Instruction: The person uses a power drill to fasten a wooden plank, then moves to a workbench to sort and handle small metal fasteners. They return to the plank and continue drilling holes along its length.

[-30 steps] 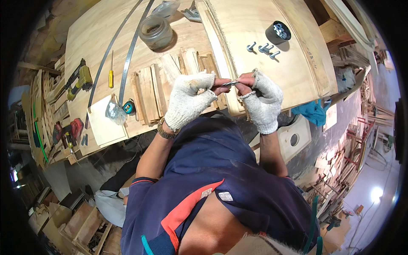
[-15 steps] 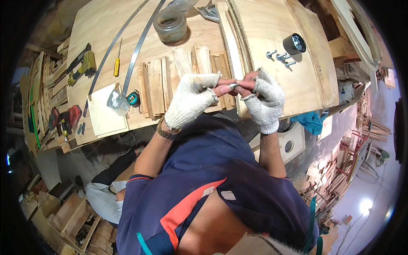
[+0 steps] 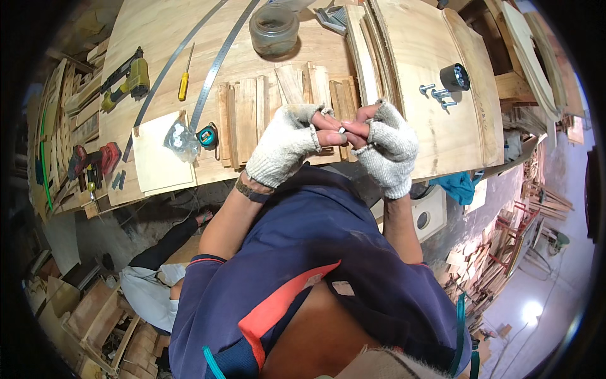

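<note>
Two gloved hands met at the frame's centre, the bare fingertips of the left hand and right hand pinched together on a small pale piece, too tiny to identify. It looked light, stiff and easy to drop, best gripped by its ends. Beneath lay a row of wooden slats on the plywood bench. A glass jar stood upper centre, bolts upper right, a tape measure left.
</note>
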